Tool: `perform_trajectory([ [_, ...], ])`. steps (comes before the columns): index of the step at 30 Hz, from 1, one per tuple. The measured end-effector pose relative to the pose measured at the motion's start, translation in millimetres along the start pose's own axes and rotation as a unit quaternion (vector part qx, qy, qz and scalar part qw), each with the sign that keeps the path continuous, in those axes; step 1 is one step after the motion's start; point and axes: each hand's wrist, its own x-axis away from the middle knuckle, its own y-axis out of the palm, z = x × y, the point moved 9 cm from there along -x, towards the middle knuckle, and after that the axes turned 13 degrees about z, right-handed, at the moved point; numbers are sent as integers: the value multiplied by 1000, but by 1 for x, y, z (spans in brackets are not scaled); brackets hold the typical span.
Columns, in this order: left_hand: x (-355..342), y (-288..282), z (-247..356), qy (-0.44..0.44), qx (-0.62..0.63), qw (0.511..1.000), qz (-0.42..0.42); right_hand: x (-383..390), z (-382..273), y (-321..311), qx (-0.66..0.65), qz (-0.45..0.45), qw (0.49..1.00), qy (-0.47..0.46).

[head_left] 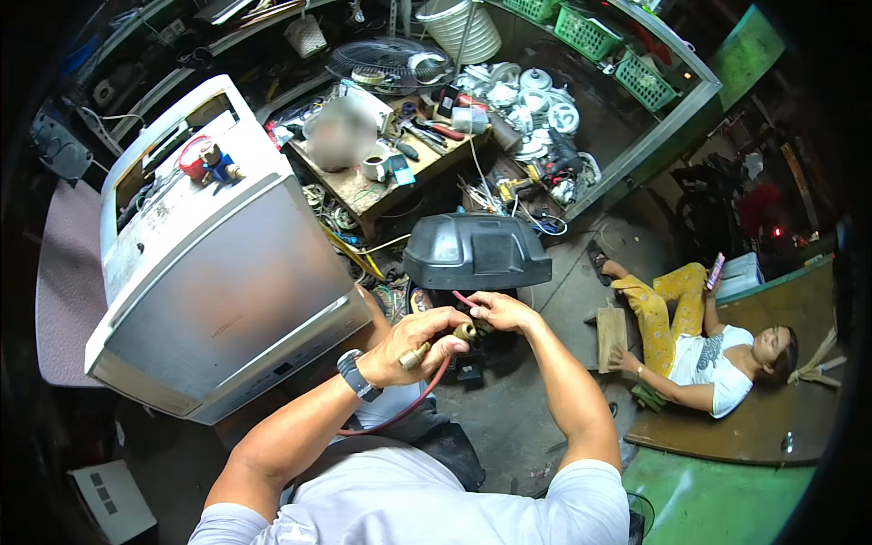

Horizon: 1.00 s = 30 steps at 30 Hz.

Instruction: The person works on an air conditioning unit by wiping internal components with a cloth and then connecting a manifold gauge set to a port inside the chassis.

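Observation:
My left hand (pixel 413 343), a dark watch on its wrist, is closed around a brass fitting (pixel 414 357) with knurled round ends; one end shows beside the fingertips, another below the palm. Touching close beside it, my right hand (pixel 502 312) pinches a thin red hose (pixel 465 298) between thumb and fingers. More red hose (pixel 420 400) curves down from the left hand toward my lap. Whether both lengths are one hose, my hands hide. Just beyond my hands is a black plastic case (pixel 477 250).
At left stands a white appliance cabinet (pixel 232 300) with a red-and-blue gauge set (pixel 211 162) on top. A low wooden table (pixel 363 195) bears tools and a mug. A drill (pixel 536 177) and white round parts (pixel 545 109) lie behind. At right, a person (pixel 718 359) reclines, holding a phone.

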Motion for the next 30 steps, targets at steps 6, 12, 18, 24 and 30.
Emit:
perform_trajectory([
  [6, 18, 9, -38, -2, 71, 997, -3, 47, -15, -13, -123, -29, 987, 98],
  [12, 34, -10, -26, 54, 93, 994, 36, 72, -60, -13, -226, -27, 961, 154],
  [18, 44, -11, -16, 57, 143, 987, 34, 83, -90, -15, -110, -10, 993, 52],
  [24, 60, 2, -18, 63, 209, 976, 19, 93, -125, -8, -61, -59, 995, 60],
  [30, 59, 10, -30, 46, 201, 978, -15, 95, -139, -6, -5, -66, 997, 40],
])
